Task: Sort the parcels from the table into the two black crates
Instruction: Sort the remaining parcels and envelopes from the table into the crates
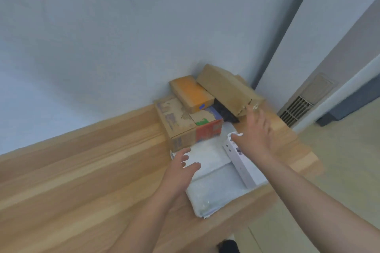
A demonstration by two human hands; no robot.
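Note:
Parcels are piled in the far right corner of a wooden table point(82, 170). A large brown carton point(228, 90) leans against the wall beside an orange-topped box point(191, 93). In front stand a printed brown box point(174, 123) and a red-sided box point(208, 127). A black bag point(224, 111) lies under the large carton. Flat white padded mailers point(213, 182) lie nearest me, with a narrow white box point(241, 165) along their right side. My left hand point(181, 167) hovers open over the mailers. My right hand point(255, 135) reaches, fingers spread, over the white box toward the large carton.
A pale wall runs behind the table. To the right the table ends at a light floor point(339, 170) with a vent grille point(296, 110) and a dark baseboard. A dark object point(228, 246) shows at the bottom edge. No black crate is in view.

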